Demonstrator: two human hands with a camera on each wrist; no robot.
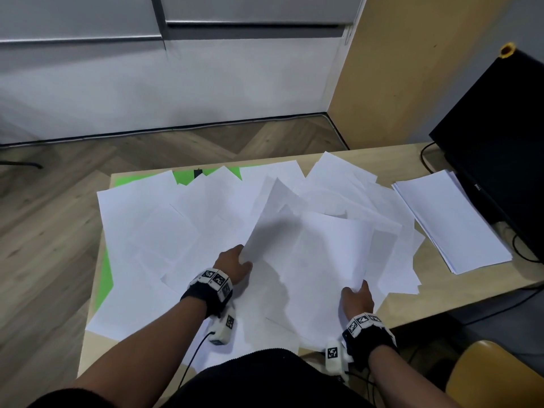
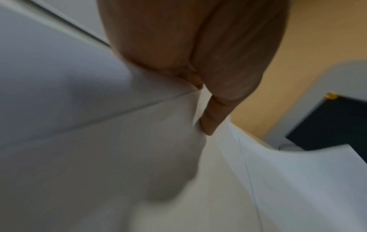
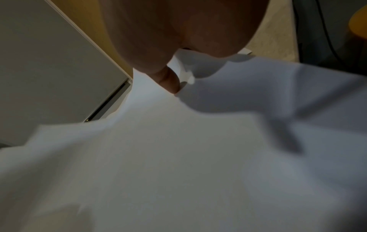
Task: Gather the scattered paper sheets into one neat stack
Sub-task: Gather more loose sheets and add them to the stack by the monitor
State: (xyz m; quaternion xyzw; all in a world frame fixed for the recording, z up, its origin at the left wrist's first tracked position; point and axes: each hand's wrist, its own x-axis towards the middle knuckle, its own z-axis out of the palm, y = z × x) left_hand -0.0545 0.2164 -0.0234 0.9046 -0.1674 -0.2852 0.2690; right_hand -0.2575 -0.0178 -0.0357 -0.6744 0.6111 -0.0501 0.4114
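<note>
White paper sheets [image 1: 182, 231], plain and unprinted as far as can be seen, spread loose and overlapping across most of the light wooden table [image 1: 459, 285], corners pointing every way. Several sheets lifted [image 1: 312, 248] at centre, tilted up off the pile and casting a grey shadow beneath. Left hand [image 1: 234, 262] pinching the near-left edge of that lifted bunch, thumb on top; left wrist view shows fingers [image 2: 212, 119] curled against paper. Right hand [image 1: 357, 295] gripping the near-right corner of the same bunch; in the right wrist view, one fingertip [image 3: 170, 81] pressed onto a sheet, remainder blurred.

Separate squared stack [image 1: 450, 222] lying flat at the right end of the table, apart from the scatter. Black monitor [image 1: 506, 148] just beside it, cables trailing over the table edge. Green mat [image 1: 106, 278] showing under the sheets along the left and far edges. Tagged wristbands on both wrists. Wood-pattern floor [image 1: 59, 225] beyond, white wall behind. No containers in view.
</note>
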